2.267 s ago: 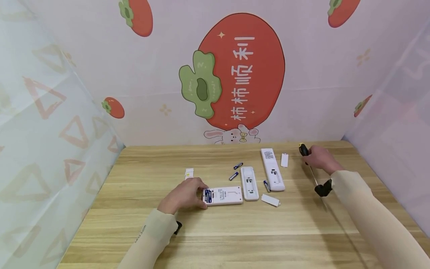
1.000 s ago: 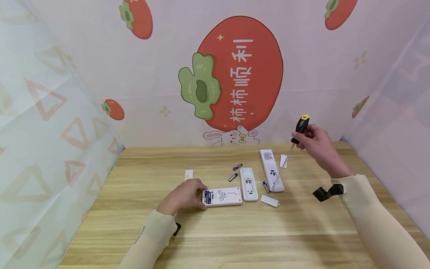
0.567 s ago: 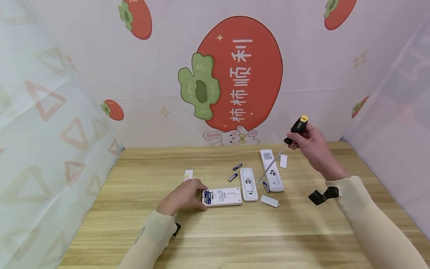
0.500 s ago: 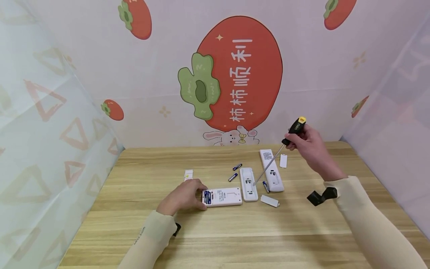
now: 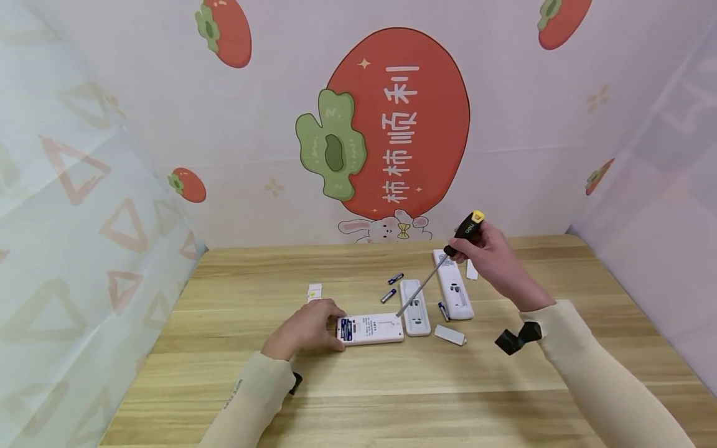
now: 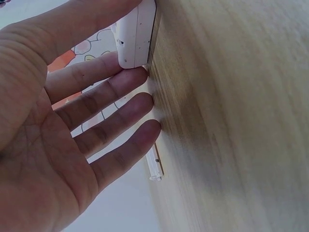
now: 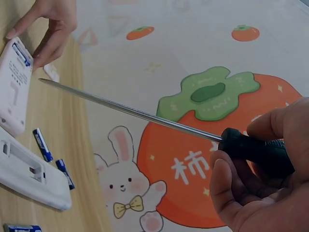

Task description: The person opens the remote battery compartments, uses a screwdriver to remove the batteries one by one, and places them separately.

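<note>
A white remote control (image 5: pixel 371 330) lies back up on the table, its battery bay uncovered and batteries seated inside. My left hand (image 5: pixel 307 328) pinches its left end between thumb and fingers; the left wrist view shows the remote's end (image 6: pixel 134 36) between them, the other fingers spread out. In my right hand (image 5: pixel 497 261) is a screwdriver (image 5: pixel 465 233), gripped by its black and yellow handle. Its long shaft (image 7: pixel 130 113) slants down to the left. In the head view the tip overlaps the remote's far right corner; in the right wrist view it looks apart from it.
Two more white remotes, a smaller one (image 5: pixel 411 289) and a longer one (image 5: pixel 450 277), lie to the right with bare battery bays. Loose batteries (image 5: pixel 389 295), white covers (image 5: pixel 450 335) and a small white piece (image 5: pixel 315 291) lie around on the wooden table (image 5: pixel 392 392).
My right hand picked the screwdriver up from the table's right side, raised it, and brought its tip leftward over the other remotes to the held one. The left hand stayed in place.
</note>
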`<state>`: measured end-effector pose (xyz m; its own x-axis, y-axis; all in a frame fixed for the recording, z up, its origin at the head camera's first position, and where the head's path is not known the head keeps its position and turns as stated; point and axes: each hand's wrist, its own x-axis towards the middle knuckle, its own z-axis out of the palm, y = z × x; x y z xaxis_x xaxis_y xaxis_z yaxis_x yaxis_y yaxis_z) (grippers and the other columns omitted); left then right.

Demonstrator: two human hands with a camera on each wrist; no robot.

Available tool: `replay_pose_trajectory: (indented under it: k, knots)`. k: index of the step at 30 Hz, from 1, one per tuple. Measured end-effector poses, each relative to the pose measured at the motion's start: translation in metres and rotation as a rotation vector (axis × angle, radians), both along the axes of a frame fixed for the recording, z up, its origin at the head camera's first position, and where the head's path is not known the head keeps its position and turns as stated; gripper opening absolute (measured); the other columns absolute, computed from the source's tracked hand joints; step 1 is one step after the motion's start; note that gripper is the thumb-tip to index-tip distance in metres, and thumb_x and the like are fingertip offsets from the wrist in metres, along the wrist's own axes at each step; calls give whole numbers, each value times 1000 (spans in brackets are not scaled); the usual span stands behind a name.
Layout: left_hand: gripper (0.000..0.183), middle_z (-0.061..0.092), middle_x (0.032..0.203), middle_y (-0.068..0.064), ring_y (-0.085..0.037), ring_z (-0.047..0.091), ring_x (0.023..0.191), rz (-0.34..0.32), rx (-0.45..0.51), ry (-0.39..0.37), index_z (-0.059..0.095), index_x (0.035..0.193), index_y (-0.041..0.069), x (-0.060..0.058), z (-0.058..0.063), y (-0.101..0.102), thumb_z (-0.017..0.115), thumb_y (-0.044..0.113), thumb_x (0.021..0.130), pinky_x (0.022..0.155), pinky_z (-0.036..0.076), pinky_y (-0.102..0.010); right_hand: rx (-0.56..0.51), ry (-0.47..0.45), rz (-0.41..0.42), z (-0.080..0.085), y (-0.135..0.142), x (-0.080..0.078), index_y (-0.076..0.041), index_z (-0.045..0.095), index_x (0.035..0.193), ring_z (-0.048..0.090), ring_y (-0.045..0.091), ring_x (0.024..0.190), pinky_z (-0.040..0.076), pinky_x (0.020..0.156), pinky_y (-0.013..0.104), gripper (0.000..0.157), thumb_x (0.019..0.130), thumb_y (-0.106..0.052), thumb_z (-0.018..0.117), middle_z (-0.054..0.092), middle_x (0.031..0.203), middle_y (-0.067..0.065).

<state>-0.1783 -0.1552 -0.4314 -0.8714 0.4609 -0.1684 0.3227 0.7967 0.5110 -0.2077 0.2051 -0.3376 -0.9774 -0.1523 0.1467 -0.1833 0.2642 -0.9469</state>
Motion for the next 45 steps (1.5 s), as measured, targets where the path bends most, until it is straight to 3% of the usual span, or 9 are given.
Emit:
replay_pose_trajectory:
  k: [10, 27, 45]
  knots:
    - [53, 67, 113, -2, -20, 59, 103, 1, 2, 3, 76, 117, 8, -1, -1, 0, 95, 26, 71, 98, 47, -44, 2, -12, 75, -10, -19, 5, 13, 46, 125, 67, 18, 83, 58, 79, 30, 33, 101, -5, 60, 62, 109, 29]
    - [52, 69, 111, -2, -20, 61, 102, -6, 23, 17, 75, 115, 6, 0, 1, 0, 95, 22, 71, 96, 48, -42, 27, -5, 192, -25, -55, 12, 5, 48, 123, 68, 33, 90, 58, 82, 36, 30, 101, -9, 63, 64, 106, 20]
    - [49, 68, 106, 0, -17, 60, 95, -19, 26, 20, 76, 114, 8, 0, 0, -1, 94, 21, 71, 89, 49, -39, 37, 22, 264, -34, -72, 20, 1, 48, 118, 70, 24, 88, 58, 80, 33, 28, 99, -8, 66, 64, 103, 16]
